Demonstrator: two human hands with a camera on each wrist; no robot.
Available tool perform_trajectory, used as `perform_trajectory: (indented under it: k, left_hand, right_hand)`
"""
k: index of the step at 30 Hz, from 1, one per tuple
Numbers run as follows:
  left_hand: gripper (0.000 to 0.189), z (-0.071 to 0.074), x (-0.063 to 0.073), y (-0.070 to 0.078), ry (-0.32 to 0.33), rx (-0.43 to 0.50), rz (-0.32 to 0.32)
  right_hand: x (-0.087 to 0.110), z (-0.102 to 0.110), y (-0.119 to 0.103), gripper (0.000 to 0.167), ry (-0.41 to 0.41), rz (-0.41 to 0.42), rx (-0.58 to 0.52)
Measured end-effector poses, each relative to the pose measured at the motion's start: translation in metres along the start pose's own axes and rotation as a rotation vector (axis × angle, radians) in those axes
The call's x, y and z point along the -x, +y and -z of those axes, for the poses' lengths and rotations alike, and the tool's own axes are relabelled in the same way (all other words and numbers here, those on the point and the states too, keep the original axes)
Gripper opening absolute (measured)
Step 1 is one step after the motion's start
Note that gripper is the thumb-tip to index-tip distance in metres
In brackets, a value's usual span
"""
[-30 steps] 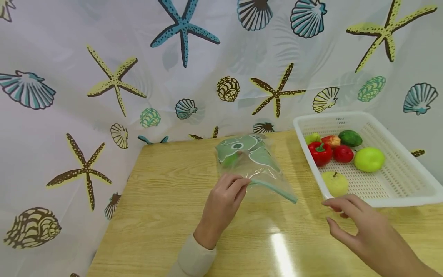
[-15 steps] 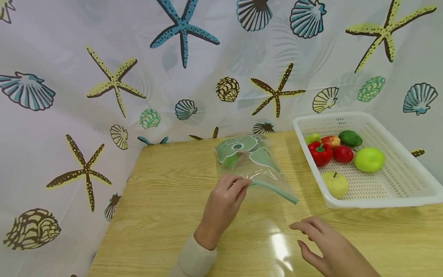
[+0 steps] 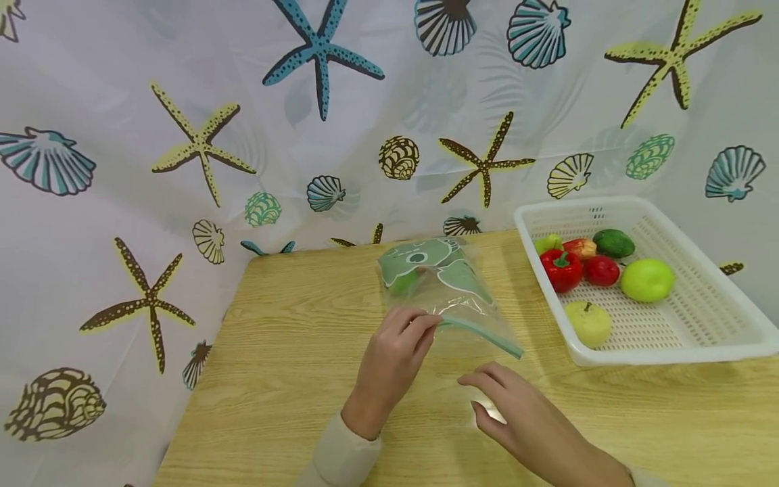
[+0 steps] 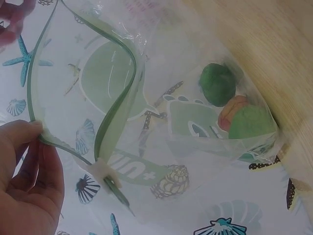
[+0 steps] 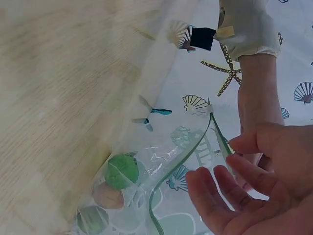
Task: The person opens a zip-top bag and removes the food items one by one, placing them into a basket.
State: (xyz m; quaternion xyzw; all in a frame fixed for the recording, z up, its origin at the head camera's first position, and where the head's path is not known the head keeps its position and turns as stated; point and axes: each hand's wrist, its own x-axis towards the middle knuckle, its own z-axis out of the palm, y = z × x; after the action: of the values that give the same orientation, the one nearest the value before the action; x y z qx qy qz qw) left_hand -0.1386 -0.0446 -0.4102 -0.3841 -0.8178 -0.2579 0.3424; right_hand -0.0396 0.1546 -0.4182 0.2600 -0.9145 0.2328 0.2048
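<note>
A clear zip bag (image 3: 471,297) with a pale green print lies on the wooden table, its green-edged mouth toward me. My left hand (image 3: 392,355) pinches the left part of that edge between thumb and fingers. In the left wrist view the mouth gapes, with a whitish slider (image 4: 102,171) at one end of the zip. Inside the bag are a dark green round piece (image 4: 217,84), a reddish-brown piece (image 4: 231,113) and a lighter green piece (image 4: 252,122). My right hand (image 3: 526,419), fingers loosely bent and thumb apart, hovers just in front of the bag, holding nothing.
A white plastic basket (image 3: 706,355) stands on the right of the table (image 3: 292,352). It holds a red bell pepper (image 3: 560,270), a yellow-green pear (image 3: 587,325), a bright green fruit (image 3: 648,280) and several other pieces. A patterned curtain (image 3: 365,81) hangs behind.
My right hand has moved left, from beside the basket to just in front of the bag. The left hand and the bag have stayed in place.
</note>
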Motion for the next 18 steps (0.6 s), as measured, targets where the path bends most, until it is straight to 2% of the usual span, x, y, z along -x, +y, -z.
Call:
perform_trajectory:
  k: [2, 4, 12, 18]
  left_hand:
    - [0.013, 0.001, 0.0, 0.0, -0.008, -0.002, 0.006]
    - [0.012, 0.002, 0.0, 0.001, -0.018, -0.001, 0.012]
    - [0.014, 0.002, 0.0, 0.002, -0.041, 0.015, 0.045]
    - [0.016, 0.001, 0.0, 0.001, -0.014, 0.02, 0.018]
  right_hand:
    - [-0.007, -0.006, 0.0, 0.035, 0.009, 0.0, 0.014]
    - [-0.015, -0.014, 0.001, 0.04, 0.039, 0.002, 0.028]
    - [-0.045, -0.044, 0.008, 0.038, 0.129, -0.017, 0.087]
    - [-0.063, -0.057, 0.011, 0.031, 0.153, -0.051, 0.101]
